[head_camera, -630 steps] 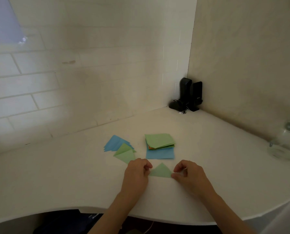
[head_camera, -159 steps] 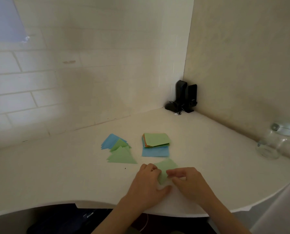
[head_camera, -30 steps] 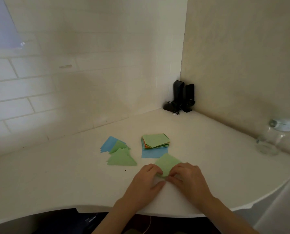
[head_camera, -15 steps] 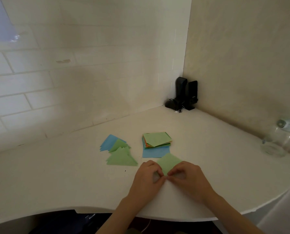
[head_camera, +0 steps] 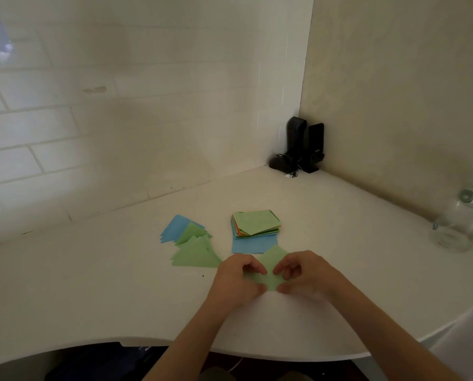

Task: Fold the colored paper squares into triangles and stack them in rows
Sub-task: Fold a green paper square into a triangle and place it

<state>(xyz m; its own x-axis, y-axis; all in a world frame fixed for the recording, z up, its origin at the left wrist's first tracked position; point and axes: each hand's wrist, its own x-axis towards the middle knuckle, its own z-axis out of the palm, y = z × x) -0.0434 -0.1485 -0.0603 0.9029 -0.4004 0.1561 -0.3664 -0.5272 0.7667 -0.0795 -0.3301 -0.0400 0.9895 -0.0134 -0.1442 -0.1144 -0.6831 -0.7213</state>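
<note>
- Here, at far left in my head view, I see the white tiled wall (head_camera: 92,127) rising behind the white table (head_camera: 78,284).
- Left of centre on the table lie the folded triangles: blue triangles (head_camera: 174,228) at the back, partly covered by green triangles (head_camera: 195,253) that fan toward the near edge.
- I read the left hand (head_camera: 236,281) as curled, its thumb and fingertips pinching the left side of the green paper square (head_camera: 273,264), with the hand's heel low over the table.
- The green paper square sits between the two hands near the front of the table, one corner pointing away from me; its far corner touches or overlaps the blue sheet (head_camera: 254,244). I cannot tell how far it is creased.
- Just behind it is the stack of unfolded squares (head_camera: 256,224), green on top, orange and green edges showing at its side, with the blue sheet sticking out from under the stack toward me.
- The right hand (head_camera: 302,273) is likewise curled, thumb and fingertips gripping the right side of the same square.
- In the back corner stand two black upright devices (head_camera: 304,145) with a cord at their base.
- At far right, a clear glass jar (head_camera: 460,224) stands against the beige wall (head_camera: 408,92).
</note>
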